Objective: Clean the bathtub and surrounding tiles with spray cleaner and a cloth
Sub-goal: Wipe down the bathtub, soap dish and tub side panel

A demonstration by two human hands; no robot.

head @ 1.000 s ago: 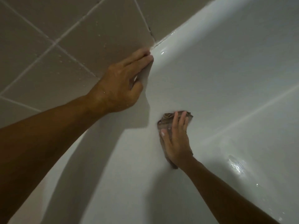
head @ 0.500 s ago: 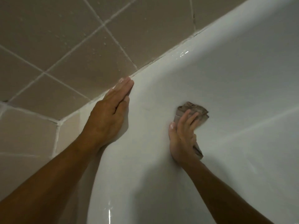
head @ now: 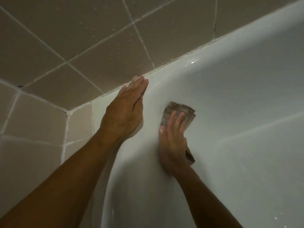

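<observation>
Right grip: the right hand (head: 172, 142) pressed the cloth (head: 179, 112) flat against the inner wall of the bathtub (head: 238, 99), fingers straight and spread over it, palm down, not curled round it.
Left grip: the left hand (head: 125, 112) lay open on the bathtub's rim, fingers straight and together, holding nothing; the fingertips reached the seam where the rim met the tiles (head: 92, 46).
Cloth: brownish and crumpled, on the bathtub wall just right of the left hand and apart from it. Most of it was hidden under the right hand; one bunched end showed beyond the fingertips and a smaller corner stuck out beside the wrist.
Cloth axis: its long axis ran along the right hand, from the wrist up toward the bathtub's rim.
Bathtub: white and glossy, with wet glints on the rim and low on the wall; only the cloth and the right hand were seen inside it.
Tiles: beige with pale grout, dotted with droplets, meeting in a corner left of the bathtub.
</observation>
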